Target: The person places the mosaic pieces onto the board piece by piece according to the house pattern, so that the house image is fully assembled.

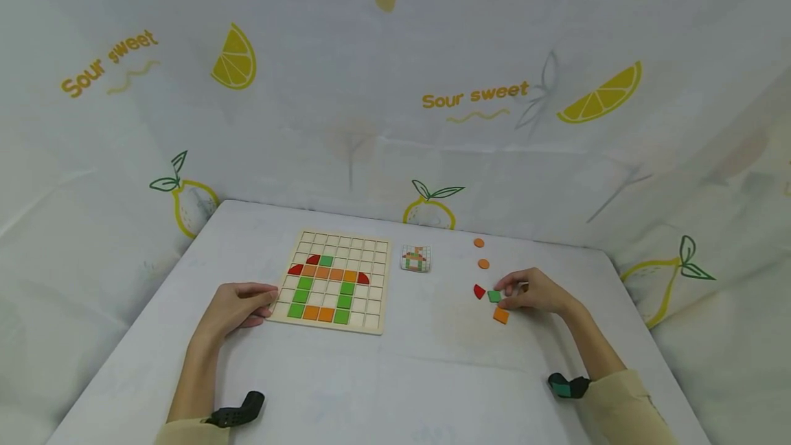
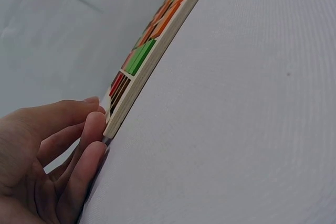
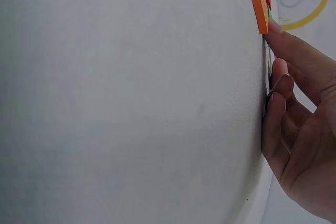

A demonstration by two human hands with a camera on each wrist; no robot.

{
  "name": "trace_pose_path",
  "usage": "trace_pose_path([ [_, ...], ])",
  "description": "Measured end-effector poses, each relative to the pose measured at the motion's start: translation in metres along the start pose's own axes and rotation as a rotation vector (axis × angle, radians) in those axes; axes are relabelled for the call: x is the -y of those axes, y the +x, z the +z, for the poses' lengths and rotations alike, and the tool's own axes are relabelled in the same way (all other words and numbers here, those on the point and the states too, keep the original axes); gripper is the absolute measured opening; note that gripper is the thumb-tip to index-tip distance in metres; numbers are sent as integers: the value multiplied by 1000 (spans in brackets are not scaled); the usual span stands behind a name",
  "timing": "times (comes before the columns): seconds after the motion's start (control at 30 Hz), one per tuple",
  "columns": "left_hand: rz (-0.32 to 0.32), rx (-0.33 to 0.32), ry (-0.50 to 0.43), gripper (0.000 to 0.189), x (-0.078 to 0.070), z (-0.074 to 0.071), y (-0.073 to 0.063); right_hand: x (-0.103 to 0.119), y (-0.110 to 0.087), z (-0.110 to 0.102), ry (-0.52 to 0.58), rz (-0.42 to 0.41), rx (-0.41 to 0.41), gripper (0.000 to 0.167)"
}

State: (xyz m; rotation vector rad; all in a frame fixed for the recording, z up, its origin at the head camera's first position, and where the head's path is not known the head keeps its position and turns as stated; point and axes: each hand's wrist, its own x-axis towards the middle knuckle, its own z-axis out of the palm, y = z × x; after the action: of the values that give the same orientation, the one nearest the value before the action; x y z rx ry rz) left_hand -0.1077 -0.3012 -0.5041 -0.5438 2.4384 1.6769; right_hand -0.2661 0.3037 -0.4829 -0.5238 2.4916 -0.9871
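Note:
A wooden grid board point(image 1: 366, 309) lies on the table, bearing green, orange and red tiles in some of its squares. My left hand point(image 1: 244, 306) holds the board by its near left corner; the left wrist view shows the fingertips point(image 2: 95, 124) against that corner. To the right, my right hand point(image 1: 534, 292) pinches a green square tile point(image 1: 494, 297) between thumb and fingers, low over the table. An orange square tile point(image 1: 501, 315) lies just nearer than the thumb. Beside the green tile is a red quarter-round tile point(image 1: 478, 291).
A small pattern card point(image 1: 416, 259) printed with a coloured grid design lies right of the board. Two orange round tiles point(image 1: 478, 243) lie farther back on the right. A white cloth with lemon prints point(image 1: 346, 101) stands behind the table point(image 1: 395, 390).

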Motion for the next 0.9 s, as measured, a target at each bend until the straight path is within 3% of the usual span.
trace_pose_path([
  [0.53, 1, -6, 6, 51, 0, 1, -2, 2, 4, 7, -32, 18, -49, 31],
  [0.73, 5, -6, 12, 50, -1, 0, -1, 3, 10, 5, -56, -20, -60, 28],
  [0.9, 2, -5, 15, 47, -2, 0, -1, 18, 19, 3, -55, -89, -56, 24],
])
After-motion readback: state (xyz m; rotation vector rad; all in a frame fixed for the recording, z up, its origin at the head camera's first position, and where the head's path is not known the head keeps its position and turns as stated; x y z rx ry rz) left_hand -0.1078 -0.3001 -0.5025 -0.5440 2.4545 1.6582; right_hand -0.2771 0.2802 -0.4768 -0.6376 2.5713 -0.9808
